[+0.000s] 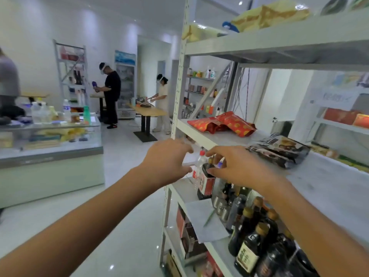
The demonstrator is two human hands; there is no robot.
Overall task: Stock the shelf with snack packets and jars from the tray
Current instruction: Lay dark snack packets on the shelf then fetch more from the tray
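At the right fingers (214, 153) the dark bottle (206, 183) has a red label; beside the left fingers (184, 148), the clear bottle (199, 162) has a red cap. Above them, the red packets (223, 123) have yellow dots.

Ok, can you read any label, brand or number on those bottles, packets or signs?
No text is legible.
Red label on the dark bottle: blurred.
Cream label on the front bottle: blurred.
Print on the red packets and dark packets: too small.
The wall sign: blurred.
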